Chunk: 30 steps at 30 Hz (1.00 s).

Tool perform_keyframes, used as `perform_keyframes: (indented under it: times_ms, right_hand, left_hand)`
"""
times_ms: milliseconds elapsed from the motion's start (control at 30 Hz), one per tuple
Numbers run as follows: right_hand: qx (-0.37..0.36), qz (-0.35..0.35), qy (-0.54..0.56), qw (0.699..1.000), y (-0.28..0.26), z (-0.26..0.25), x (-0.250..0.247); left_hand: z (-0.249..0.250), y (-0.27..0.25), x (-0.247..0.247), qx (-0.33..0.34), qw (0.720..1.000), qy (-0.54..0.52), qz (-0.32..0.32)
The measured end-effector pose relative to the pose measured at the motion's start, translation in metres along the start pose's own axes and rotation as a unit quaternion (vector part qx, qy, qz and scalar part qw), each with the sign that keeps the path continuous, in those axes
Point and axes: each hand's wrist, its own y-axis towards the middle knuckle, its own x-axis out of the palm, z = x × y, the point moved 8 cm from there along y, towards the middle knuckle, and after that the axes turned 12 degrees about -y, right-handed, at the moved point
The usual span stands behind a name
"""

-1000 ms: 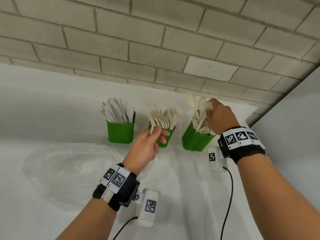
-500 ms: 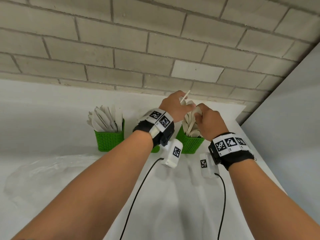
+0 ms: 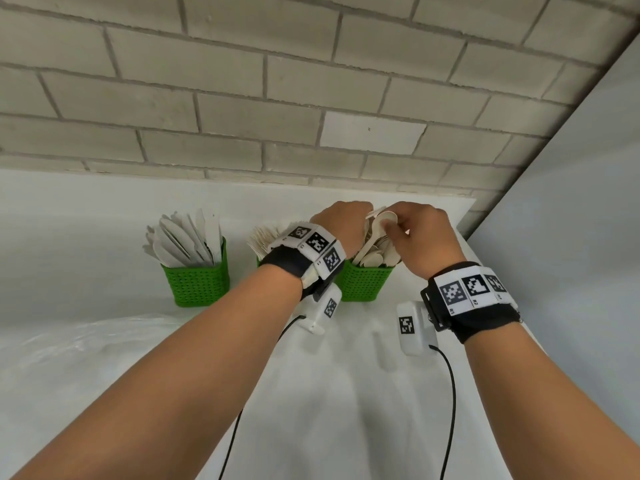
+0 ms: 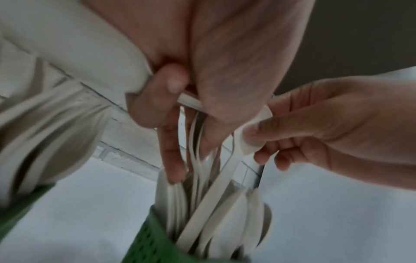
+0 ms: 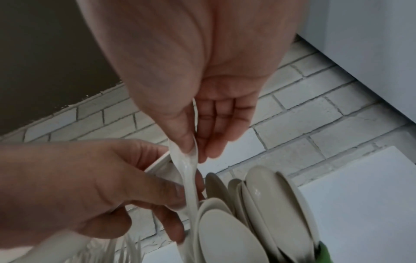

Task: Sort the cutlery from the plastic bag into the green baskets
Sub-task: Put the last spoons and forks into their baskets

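Note:
Three green baskets stand in a row by the brick wall: one with knives [image 3: 199, 282], a middle one with forks [image 3: 265, 237] mostly hidden behind my left wrist, and one with spoons [image 3: 363, 282]. Both hands hover over the spoon basket [image 4: 153, 240]. My right hand [image 3: 415, 237] pinches a white spoon [image 5: 189, 178] between thumb and fingers, its lower end among the standing spoons. My left hand [image 3: 341, 220] curls round a white cutlery handle [image 4: 190, 103], its other fingers reaching down among the spoons. I cannot tell which kind of cutlery the left hand holds.
A crumpled clear plastic bag [image 3: 69, 348] lies on the white table at the lower left. A grey panel [image 3: 571, 237] closes off the right side, close to the spoon basket. The brick wall [image 3: 311, 98] runs just behind the baskets.
My left hand has moved from in front of the fork basket to the right, up over the spoon basket, meeting my right hand there. The right hand stayed at the spoons.

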Motion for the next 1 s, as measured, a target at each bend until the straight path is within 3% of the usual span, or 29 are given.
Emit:
perform_keyframes:
  times_ms: [100, 233, 333, 433, 500, 600, 733, 833, 867, 933, 1000]
  right_hand:
    - [-0.032, 0.059, -0.032, 0.997, -0.003, -0.004, -0.001]
    - [-0.086, -0.005, -0.183, 0.979, -0.017, -0.015, 0.044]
    - [-0.047, -0.034, -0.112, 0.992, -0.018, -0.008, 0.048]
    - [-0.025, 0.030, -0.011, 0.999, -0.011, -0.005, 0.024]
    - [-0.063, -0.034, -0.069, 0.995, -0.008, -0.012, 0.037]
    - [-0.088, -0.173, -0.140, 0.971, -0.010, -0.014, 0.071]
    - [-0.089, -0.126, -0.133, 0.979, -0.008, -0.020, 0.067]
    - [-0.094, -0.189, -0.197, 0.958, -0.013, -0.024, 0.078]
    - [-0.089, -0.176, -0.199, 0.960, -0.013, -0.025, 0.075]
    - [-0.093, -0.083, -0.140, 0.982, -0.013, -0.043, 0.053]
    - [-0.164, -0.055, 0.021, 0.985, -0.026, -0.080, 0.039]
  left_hand:
    - [-0.005, 0.005, -0.015, -0.030, 0.995, -0.099, 0.010]
    - [-0.003, -0.003, 0.002, -0.047, 0.996, -0.072, -0.011]
    - [-0.010, -0.013, 0.015, -0.039, 0.995, -0.095, -0.017]
    - [-0.018, -0.022, -0.014, -0.034, 0.968, -0.234, 0.085]
    - [-0.025, -0.035, -0.030, -0.060, 0.906, -0.392, 0.149]
    - [-0.031, -0.059, -0.032, -0.121, 0.809, -0.550, 0.169]
    - [-0.041, -0.075, -0.038, -0.098, 0.731, -0.651, 0.180]
    - [-0.048, -0.082, -0.044, -0.071, 0.649, -0.733, 0.194]
    - [-0.049, -0.085, -0.047, -0.062, 0.621, -0.754, 0.203]
    - [-0.058, -0.091, -0.052, -0.058, 0.563, -0.790, 0.235]
    - [-0.068, -0.097, -0.053, -0.065, 0.505, -0.819, 0.264]
